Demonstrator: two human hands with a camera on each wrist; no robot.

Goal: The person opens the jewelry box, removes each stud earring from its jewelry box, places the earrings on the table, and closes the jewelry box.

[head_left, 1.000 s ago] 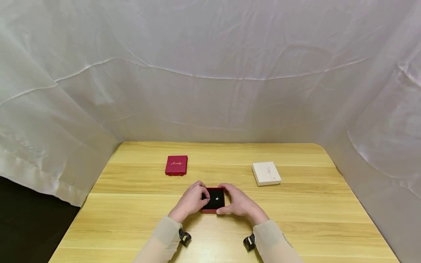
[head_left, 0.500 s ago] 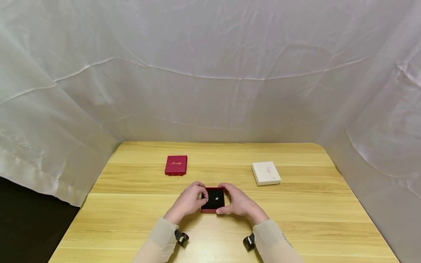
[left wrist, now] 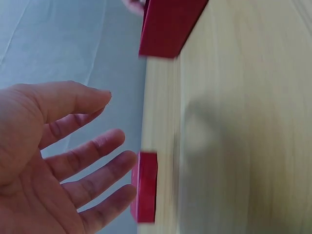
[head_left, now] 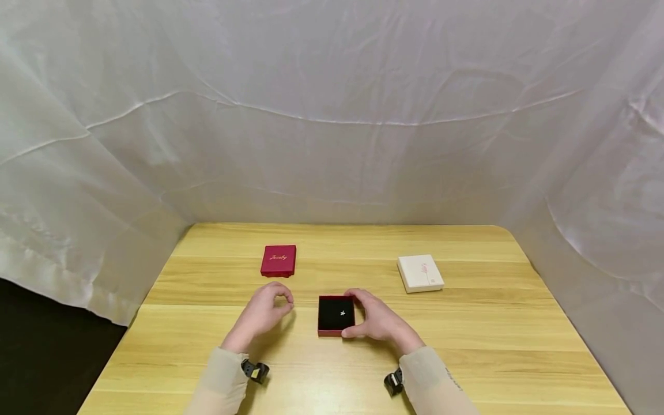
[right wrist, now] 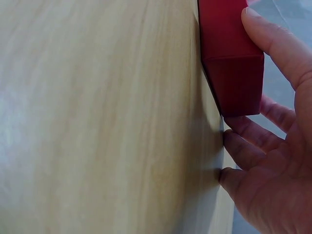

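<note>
An uncovered red jewelry box (head_left: 336,333) with a black insert (head_left: 329,316) sits at the middle of the table. One small silver star-shaped stud earring (head_left: 342,313) shows on the insert's right half. My right hand (head_left: 381,319) grips the box from the right, thumb at its front side and fingers toward the back. In the right wrist view the thumb lies along the red box wall (right wrist: 229,34). Left of the box, my left hand (head_left: 259,311) is raised over the table, thumb and index fingertips pinched together; a tiny glint of the earring shows there, mostly hidden.
A closed-looking red square box (head_left: 278,260) with gold lettering lies at the back left, beyond my left hand. A white box (head_left: 421,272) with pink print lies at the back right. Pale fabric (head_left: 332,161) hangs behind the table.
The left stud earring has come off the insert. My left hand has lifted from the box and moved left, fingertips pinched. My right hand stays on the box.
</note>
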